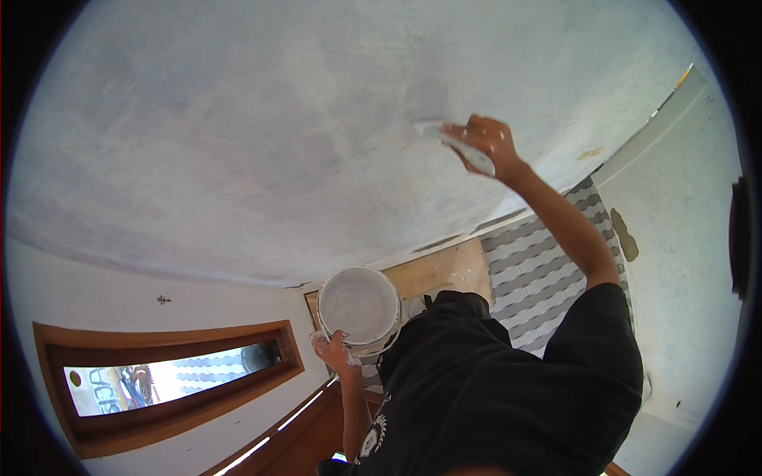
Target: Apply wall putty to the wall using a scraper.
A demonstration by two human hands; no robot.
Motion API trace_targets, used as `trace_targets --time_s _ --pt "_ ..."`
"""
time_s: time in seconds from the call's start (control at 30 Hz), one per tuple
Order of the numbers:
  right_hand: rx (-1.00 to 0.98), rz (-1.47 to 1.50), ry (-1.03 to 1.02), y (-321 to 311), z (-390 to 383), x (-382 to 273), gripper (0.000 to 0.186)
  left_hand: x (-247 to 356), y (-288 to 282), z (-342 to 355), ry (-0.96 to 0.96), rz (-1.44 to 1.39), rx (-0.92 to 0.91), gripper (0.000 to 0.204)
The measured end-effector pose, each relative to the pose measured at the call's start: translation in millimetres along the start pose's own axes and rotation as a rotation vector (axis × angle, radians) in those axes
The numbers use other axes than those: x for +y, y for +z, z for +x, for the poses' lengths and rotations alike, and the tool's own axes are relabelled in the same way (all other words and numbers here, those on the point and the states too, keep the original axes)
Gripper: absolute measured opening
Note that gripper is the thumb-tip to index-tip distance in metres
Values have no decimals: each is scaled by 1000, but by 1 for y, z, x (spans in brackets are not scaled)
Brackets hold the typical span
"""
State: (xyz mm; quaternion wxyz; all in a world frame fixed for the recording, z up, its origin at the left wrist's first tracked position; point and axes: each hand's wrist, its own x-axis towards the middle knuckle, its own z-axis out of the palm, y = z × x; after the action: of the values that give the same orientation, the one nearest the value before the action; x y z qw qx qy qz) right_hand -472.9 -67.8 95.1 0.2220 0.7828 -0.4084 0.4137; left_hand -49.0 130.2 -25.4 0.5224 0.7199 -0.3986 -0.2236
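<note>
My right hand (488, 141) is raised in front of the wall, its fingers closed round a paintbrush (476, 161). The brush's pale handle sticks out below the fist, and its whitish head points left, at or close to the wall surface; contact cannot be made out. Lower down, my left hand (338, 354) grips the near rim of a white bucket (357, 287), thumb over the edge. White smears cover that hand, and spots of white dot the right one. Inside the bucket everything looks whitish, and its fill level is unclear.
A large wall (262, 135) with patchy white and grey coating spans the view. Below lie a tan board (452, 270) and a grey-and-white patterned floor (524, 278). A wood-framed opening (171, 381) is at left, a brown door (305, 436) near it, another pale wall (675, 262) at right.
</note>
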Motion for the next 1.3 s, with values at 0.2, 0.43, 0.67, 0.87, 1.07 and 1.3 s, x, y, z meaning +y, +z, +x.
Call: trace_targets --time_s 0.2,0.43,0.67,0.87,1.07,1.3 --pt "-11 -56 -77 -42 42 15 30 7 1 6 -56 -26 -55 22" --pt "-27 -87 -126 -41 18 6 29 2 2 5 -122 -92 -28 23" --pt "221 -107 -4 -53 26 15 28 -5 -2 8 -104 -117 -55 24" --pt "37 -132 -124 -42 13 29 29 -4 0 8 -44 -34 -56 24" --pt "136 -78 -202 -51 30 -1 25 4 0 4 -113 -183 -54 24" --pt "142 -137 -199 -46 46 13 34 -8 -4 13 28 10 -108 24"
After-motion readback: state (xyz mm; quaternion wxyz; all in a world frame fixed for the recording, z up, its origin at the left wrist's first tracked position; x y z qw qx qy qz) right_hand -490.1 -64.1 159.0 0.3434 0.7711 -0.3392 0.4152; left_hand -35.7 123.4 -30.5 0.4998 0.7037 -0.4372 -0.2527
